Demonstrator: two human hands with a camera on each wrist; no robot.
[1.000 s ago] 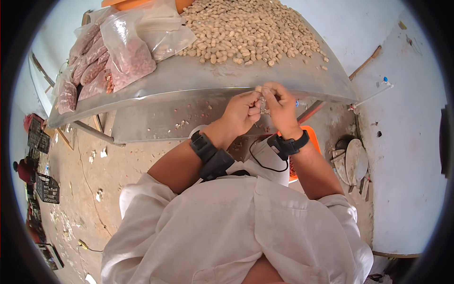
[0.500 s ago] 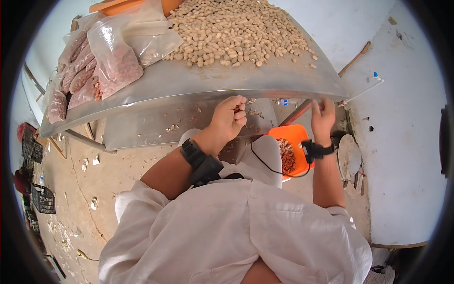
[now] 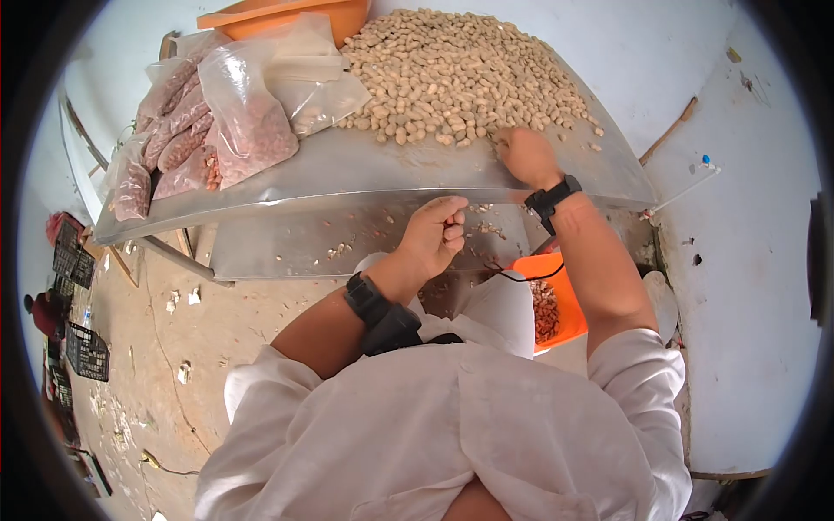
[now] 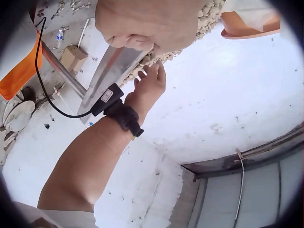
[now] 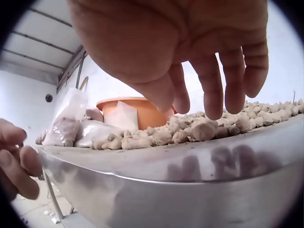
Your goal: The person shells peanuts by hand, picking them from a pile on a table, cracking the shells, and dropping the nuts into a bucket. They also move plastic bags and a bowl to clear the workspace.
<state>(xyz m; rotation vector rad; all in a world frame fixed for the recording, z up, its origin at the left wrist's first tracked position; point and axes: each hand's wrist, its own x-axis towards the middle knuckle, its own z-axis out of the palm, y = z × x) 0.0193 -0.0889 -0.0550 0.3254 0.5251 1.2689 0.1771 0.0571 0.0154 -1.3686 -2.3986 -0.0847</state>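
1. A person's right hand (image 3: 524,156) reaches across the steel table (image 3: 347,169) to the near edge of the peanut pile (image 3: 460,69). Its fingers (image 5: 213,102) are spread and loose, gripping nothing, with the tips at or just above the nearest peanuts.
2. The left hand (image 3: 439,230) hangs below the table's front lip, curled into a fist. Whether anything lies inside it cannot be told.
3. Bags (image 3: 248,117) of red kernels lie left of the pile, and an orange tub (image 3: 549,308) holding more kernels stands by the person's knee.
4. A clean pick here would likely mean taking 1 peanut from the loose fringe with thumb and 2 fingers. Digging into the heap could send strays rolling off the table's edge.
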